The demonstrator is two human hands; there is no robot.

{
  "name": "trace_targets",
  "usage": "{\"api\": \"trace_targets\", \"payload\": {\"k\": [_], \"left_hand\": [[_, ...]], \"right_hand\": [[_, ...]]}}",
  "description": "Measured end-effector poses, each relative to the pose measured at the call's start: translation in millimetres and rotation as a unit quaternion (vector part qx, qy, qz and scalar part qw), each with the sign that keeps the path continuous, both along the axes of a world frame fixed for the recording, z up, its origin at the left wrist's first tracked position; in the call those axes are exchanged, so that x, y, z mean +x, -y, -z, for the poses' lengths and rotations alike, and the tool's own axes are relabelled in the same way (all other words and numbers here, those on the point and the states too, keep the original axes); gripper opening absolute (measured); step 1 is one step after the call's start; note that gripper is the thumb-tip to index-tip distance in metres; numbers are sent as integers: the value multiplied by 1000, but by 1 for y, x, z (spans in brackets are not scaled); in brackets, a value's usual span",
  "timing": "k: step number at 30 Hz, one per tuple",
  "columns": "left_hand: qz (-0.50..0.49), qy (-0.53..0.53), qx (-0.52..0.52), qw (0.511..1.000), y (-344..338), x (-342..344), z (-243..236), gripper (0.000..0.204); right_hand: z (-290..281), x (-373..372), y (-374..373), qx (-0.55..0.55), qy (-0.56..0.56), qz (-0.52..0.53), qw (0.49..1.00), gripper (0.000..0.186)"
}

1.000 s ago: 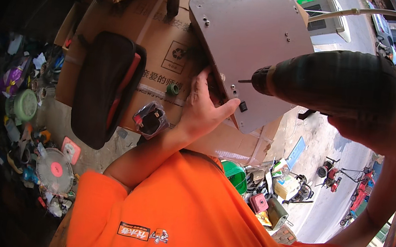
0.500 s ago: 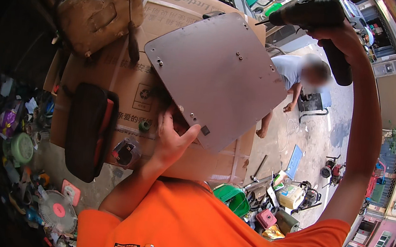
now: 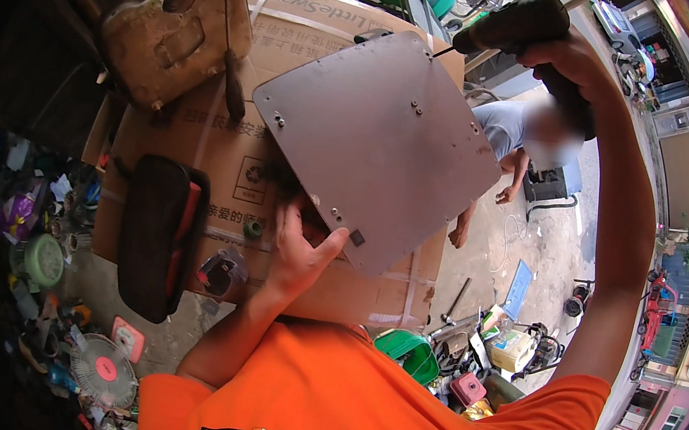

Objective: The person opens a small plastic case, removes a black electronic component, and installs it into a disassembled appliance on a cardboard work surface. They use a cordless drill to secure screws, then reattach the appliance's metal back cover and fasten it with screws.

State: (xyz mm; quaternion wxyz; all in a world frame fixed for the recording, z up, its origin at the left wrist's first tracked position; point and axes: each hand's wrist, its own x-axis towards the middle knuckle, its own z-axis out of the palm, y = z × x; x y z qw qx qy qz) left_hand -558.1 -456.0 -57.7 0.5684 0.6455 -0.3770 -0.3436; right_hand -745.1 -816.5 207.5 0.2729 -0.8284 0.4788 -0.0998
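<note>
A flat grey-brown panel with rounded corners lies tilted over a large cardboard box. Small screws or bolts stand in its face, in groups near the corners and edges. My left hand grips the panel's near-left edge, thumb on top, the other fingers partly hidden at its side and underneath. High at the right, my right hand is closed around the handle of a dark power drill. The drill's thin bit points left and down, its tip at the panel's far corner; whether it touches a screw I cannot tell.
On the box rest a worn brown metal piece with a curved rod, a dark zipped case and a small green roll. Beyond the panel a person bends down. Clutter, a fan and a green bin lie around.
The drill has moved left and slightly down, bringing its bit to the panel's far corner. My left hand keeps its hold, and the panel sits slightly lower in view.
</note>
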Motion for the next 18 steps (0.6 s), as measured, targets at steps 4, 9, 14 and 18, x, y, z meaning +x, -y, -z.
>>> {"api": "trace_targets", "payload": {"k": [4, 9, 14, 18], "left_hand": [[12, 17, 3, 1000, 0, 1, 2, 64], [8, 28, 3, 1000, 0, 1, -1, 65], [-8, 37, -17, 999, 0, 2, 2, 67], [4, 27, -15, 1000, 2, -1, 1, 67]], "right_hand": [[1, 1, 0, -3, -2, 10, 1000, 32], [-10, 17, -16, -16, -13, 16, 1000, 33], [-11, 29, 1, -4, -36, -2, 999, 36], [-20, 27, 22, -21, -102, -37, 994, 33]]}}
